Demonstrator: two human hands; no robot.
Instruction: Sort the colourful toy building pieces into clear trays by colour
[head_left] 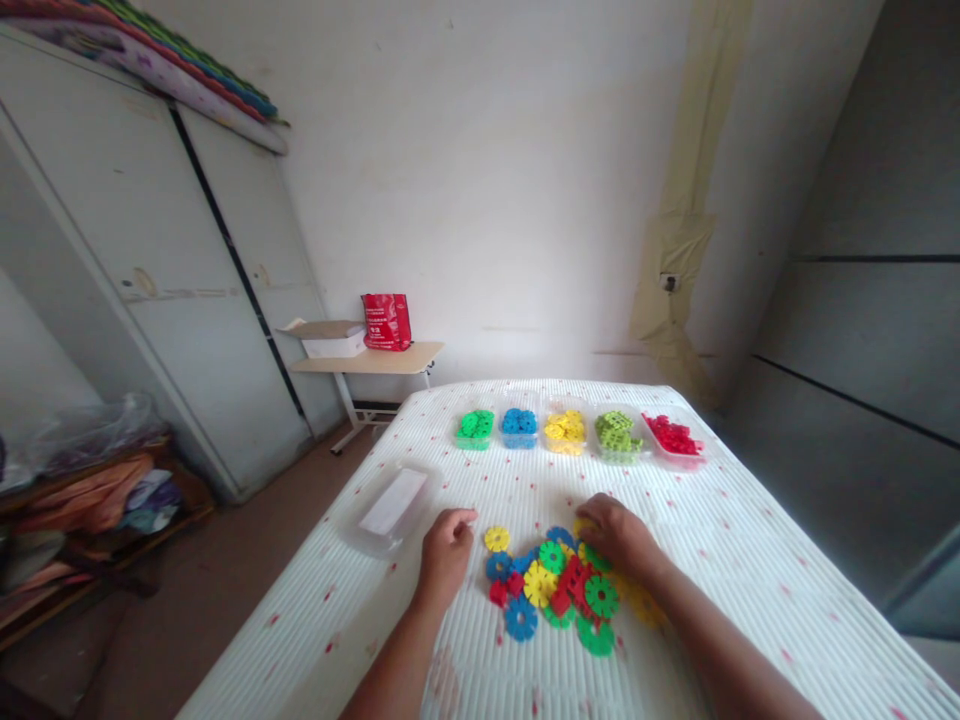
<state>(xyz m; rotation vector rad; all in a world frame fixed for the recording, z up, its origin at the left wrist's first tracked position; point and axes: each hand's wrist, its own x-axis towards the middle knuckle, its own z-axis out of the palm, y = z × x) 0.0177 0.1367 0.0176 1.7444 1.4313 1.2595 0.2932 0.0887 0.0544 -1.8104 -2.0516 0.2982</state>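
Note:
My left hand [448, 548] rests on the table just left of a loose pile of plastic snowflake discs and blocks, its fingers curled in and nothing showing in them. My right hand [616, 535] is at the pile's far right side, fingers closed on a yellow snowflake disc [580, 526] that they partly hide. Within the pile lie a blue disc [520, 618], a green disc [601, 595], a yellow disc [539, 584] and red blocks [574, 582]. A single yellow disc [496, 539] sits at the pile's left edge, close to my left hand.
Along the far side stand clear tubs of green discs [475, 425], blue discs [519, 422], yellow discs [565, 427], light green pieces [617, 434] and red pieces [673, 436]. A clear plastic container [390, 510] is at left. Behind, a side table [375, 362] carries a red bag [387, 322].

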